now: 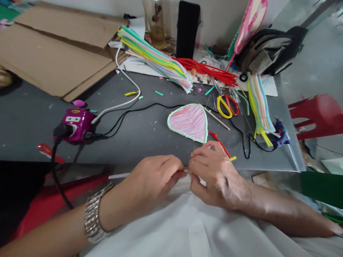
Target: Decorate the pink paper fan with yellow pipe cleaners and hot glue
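Observation:
Close to the table's front edge, my left hand point(158, 175) and my right hand point(217, 175) meet with fingertips nearly touching. Both are closed in a pinch on a thin white stem point(119, 176), whose far end sticks out to the left past my left hand. Its middle is mostly hidden by the fingers. Just beyond my right hand lies a heart-like panel point(189, 123) with pink and lilac strands inside a mint-green fuzzy border. A red stem point(221, 142) with a yellow piece at its end rests beside my right fingers.
Scissors point(225, 106) and a thin wooden stick point(214, 117) lie behind the panel. Bundles of coloured stems point(158, 59) stretch across the back. A purple power socket point(77, 124) with cables sits left; a blue glue gun point(281, 134) lies right. Flattened cardboard point(59, 53) covers the far left.

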Tool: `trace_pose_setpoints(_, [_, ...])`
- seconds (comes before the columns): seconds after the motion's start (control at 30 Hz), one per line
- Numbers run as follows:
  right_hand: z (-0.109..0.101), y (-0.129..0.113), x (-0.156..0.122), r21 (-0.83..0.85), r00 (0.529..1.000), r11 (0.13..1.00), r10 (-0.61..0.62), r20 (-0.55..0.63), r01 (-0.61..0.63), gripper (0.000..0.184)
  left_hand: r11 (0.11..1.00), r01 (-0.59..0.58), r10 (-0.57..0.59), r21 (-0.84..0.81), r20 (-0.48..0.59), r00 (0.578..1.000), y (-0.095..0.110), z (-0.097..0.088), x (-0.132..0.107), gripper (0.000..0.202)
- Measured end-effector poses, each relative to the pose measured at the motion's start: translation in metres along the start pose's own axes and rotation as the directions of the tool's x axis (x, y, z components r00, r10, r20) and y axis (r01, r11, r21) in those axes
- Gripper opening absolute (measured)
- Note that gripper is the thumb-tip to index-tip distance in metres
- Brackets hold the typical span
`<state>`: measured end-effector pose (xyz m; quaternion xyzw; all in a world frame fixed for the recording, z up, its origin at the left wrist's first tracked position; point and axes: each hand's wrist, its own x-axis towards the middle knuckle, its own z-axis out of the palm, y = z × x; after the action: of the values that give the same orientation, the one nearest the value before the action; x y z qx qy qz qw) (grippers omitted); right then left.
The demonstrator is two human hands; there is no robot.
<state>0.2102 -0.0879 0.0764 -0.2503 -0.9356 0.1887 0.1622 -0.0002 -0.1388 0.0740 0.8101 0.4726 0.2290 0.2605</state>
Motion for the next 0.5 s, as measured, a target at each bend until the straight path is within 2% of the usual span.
trace_pose_setpoints(0.23, [-0.0059,0.0052,-0.0032,0.046,0.999,0.999,0.003,0.050,-0.005,0.017,0.999,0.023,-0.023,-0.025,0.011,1.000,-0.0026,-0.0039,-0.0017,0.022])
trace_pose_setpoints(0.4, [-0.0055,0.0078,0.0025,-0.016,0.994,0.999,-0.032,0.107,0.034,0.018,0.998,0.025,-0.025,-0.059,-0.005,1.000,-0.0050,0.0007,-0.0003,0.010])
trace_pose_setpoints(0.5, [-0.0060,0.0074,0.0029,-0.074,0.987,0.994,-0.071,0.145,0.083,0.027,0.999,0.030,-0.030,-0.033,0.005,1.000,-0.0059,0.0019,-0.0020,0.013])
